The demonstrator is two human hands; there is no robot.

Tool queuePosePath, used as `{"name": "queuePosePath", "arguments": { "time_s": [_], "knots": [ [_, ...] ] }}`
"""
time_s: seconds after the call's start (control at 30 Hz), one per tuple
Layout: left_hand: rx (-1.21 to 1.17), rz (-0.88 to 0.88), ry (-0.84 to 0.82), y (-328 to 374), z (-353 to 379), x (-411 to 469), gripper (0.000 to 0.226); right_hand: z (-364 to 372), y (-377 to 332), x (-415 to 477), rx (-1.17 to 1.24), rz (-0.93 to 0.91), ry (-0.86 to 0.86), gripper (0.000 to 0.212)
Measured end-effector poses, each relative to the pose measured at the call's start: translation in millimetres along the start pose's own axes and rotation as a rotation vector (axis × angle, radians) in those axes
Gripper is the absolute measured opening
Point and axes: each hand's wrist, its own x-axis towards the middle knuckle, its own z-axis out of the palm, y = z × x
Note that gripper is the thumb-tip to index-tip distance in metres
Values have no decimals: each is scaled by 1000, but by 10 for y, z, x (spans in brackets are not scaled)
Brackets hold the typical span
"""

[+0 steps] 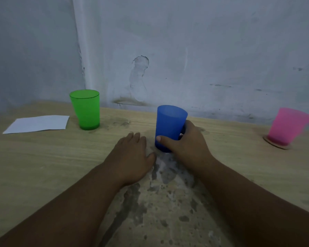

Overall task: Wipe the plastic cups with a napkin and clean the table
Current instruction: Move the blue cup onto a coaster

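The right hand [186,143] grasps the upright blue cup [169,127] near its base on the tabletop [43,157]. The left hand [132,157] lies flat and released just left of it. Beyond the left hand: green cup [85,109], napkin [37,124]. Far right of the right hand: pink cup [287,126].

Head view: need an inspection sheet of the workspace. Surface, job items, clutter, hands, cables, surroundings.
Surface: wooden table, grey stain in the middle, running toward the camera.
Job items: green cup upright, left; blue cup upright, centre; pink cup tilted, on a round coaster, right; white napkin flat, far left.
Clutter: nothing seen.
Hands: right hand has its grip around the blue cup; left hand flat on the table, empty.
Cables: nothing seen.
Surroundings: scuffed pale wall behind.
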Motion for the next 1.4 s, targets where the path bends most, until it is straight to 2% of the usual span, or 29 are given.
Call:
{"name": "queuePosePath", "arguments": {
  "time_s": [0.1,0.63,0.83,0.93,1.0,1.07,1.17,1.23,1.3,1.4],
  "knots": [
    [78,-9,-30,-4,35,46,76,-75,26,141,-20,-18,44,61],
    [146,5,-100,-19,47,42,78,42,361,665,-103,0,181,64],
    [139,-1,-110,-1,26,28,77,91,442,673,-147,20,179,81],
    [117,5,-98,11,33,39,77,61,407,608,-117,30,154,100],
    [50,-4,-69,9,11,34,76,25,312,525,-91,33,213,108],
    [-88,-30,22,24,-27,7,70,-34,193,435,-130,-69,341,97],
    [-257,-95,249,-6,-167,-129,51,-27,-109,265,-211,-324,402,59],
    [-250,-148,332,-47,-290,-221,42,66,-316,139,-234,-426,294,41],
    [-188,-219,329,-144,-436,-297,39,218,-511,17,-233,-458,161,29],
    [-122,-298,314,-453,-663,-432,35,494,-782,-134,-264,-517,-26,22]
  ]
}}
